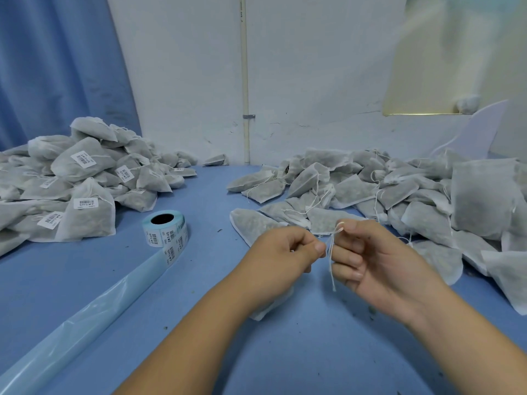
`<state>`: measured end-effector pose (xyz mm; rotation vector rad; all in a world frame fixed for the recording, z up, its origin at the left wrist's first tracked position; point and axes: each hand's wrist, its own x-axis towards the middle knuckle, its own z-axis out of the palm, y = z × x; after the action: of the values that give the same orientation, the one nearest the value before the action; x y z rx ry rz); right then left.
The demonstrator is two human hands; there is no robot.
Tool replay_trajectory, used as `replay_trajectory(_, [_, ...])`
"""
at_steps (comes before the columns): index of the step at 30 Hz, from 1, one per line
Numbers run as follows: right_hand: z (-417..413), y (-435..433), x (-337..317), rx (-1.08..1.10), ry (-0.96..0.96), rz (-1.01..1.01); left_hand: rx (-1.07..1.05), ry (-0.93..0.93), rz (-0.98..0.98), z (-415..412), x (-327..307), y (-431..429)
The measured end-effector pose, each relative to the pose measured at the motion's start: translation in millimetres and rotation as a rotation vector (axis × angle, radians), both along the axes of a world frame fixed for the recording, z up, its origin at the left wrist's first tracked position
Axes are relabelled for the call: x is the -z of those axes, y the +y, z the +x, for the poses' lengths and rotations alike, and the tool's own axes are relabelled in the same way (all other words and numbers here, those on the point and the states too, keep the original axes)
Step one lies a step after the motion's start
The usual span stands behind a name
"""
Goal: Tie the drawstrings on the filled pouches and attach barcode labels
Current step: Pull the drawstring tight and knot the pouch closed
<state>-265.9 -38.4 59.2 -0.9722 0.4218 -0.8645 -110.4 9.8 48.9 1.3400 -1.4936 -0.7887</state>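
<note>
I see the left hand (pixel 285 253) and right hand (pixel 373 260), both with fingers curled, pinching the white drawstring (pixel 331 260) that hangs between them above the blue table (pixel 313 354), with its pouch (pixel 271 306) mostly hidden under the left wrist and the label roll (pixel 165 229) well apart to the left.

A worker's left hand (pixel 281 252) and right hand (pixel 376 258), both bare, as seen from close by. The forearms (pixel 199 323) are uncovered all the way to the lower edge of view. The fingernails (pixel 320 246) are short, plain and neatly trimmed.
</note>
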Motion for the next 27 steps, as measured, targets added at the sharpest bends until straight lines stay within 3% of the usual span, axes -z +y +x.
replay_trajectory(5, [-0.3,2.0,-1.5,-0.043,-0.040,0.002,0.009,0.017,-0.019,-1.5,-1.7,0.0])
replay_trajectory(14, [-12.0,-4.0,-8.9,-0.179,0.240,0.075,-0.140,-0.108,-0.087,12.0,-1.3,-3.7])
replay_trajectory(23, [-10.1,-2.7,-7.0,-0.191,0.191,0.089,-0.141,-0.239,-0.140,11.9,7.2,-6.0])
replay_trajectory(27, [-11.5,-3.4,-8.0,-0.244,0.212,0.095,-0.171,-0.160,-0.152,16.6,5.4,-7.4])
